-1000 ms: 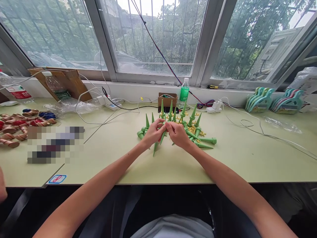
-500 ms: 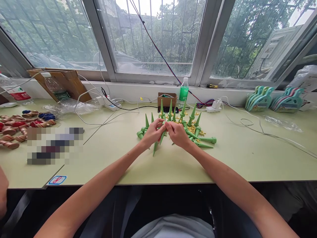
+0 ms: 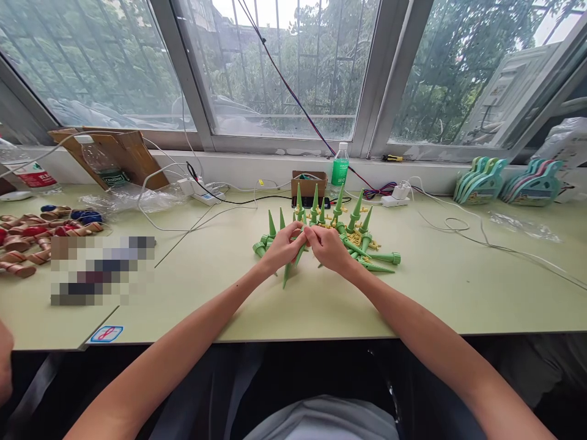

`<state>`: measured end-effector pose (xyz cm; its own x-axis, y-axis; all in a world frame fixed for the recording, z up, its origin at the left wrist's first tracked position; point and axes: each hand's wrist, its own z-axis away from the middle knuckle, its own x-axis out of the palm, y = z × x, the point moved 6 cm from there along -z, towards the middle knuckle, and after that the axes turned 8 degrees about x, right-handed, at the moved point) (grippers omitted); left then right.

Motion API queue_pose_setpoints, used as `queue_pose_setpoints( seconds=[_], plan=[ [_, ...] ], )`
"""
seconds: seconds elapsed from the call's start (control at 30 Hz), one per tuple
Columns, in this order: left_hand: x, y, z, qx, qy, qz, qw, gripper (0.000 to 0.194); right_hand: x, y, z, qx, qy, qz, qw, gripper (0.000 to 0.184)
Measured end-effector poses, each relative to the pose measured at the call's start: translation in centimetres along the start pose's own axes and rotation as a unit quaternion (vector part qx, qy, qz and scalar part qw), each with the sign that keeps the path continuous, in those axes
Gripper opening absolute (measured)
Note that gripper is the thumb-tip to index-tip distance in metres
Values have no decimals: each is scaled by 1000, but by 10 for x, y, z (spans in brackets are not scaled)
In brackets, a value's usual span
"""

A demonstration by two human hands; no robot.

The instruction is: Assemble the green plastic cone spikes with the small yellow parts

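My left hand (image 3: 282, 249) is closed around a green plastic spike (image 3: 299, 254), probably a plant-watering spike, whose tip points down. Against it, the pinched fingers of my right hand (image 3: 330, 247) meet the spike's upper end; whatever they grip is hidden. Behind both hands several green spikes stand point up, one of them a tall spike (image 3: 356, 214) with a yellow fitting. Small yellow plastic pieces (image 3: 354, 240) lie in a heap among them. To the right, a loose green spike (image 3: 383, 258) with a ribbed cap rests on its side.
A small cardboard box (image 3: 308, 182) and a green-labelled bottle (image 3: 340, 168) stand near the windowsill. White cables (image 3: 458, 226) cross the table (image 3: 458, 293). Wooden toys (image 3: 27, 235) lie at left, teal plastic hangers (image 3: 479, 183) at right. Part of another person shows at the left edge.
Both hands stay together in nearly the same place, with only a slight shift of the fingers. The spikes on the table have not moved.
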<state>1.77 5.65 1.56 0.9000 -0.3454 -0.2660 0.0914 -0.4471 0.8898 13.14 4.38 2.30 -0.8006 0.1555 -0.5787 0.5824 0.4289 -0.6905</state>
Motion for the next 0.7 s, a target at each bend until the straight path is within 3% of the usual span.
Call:
queue_pose_setpoints(
  seconds=[0.7],
  plan=[
    [-1, 3, 1, 15, -1, -18, 1000, 32, 0, 1, 0, 14, 3, 28, 1000, 47]
  ],
)
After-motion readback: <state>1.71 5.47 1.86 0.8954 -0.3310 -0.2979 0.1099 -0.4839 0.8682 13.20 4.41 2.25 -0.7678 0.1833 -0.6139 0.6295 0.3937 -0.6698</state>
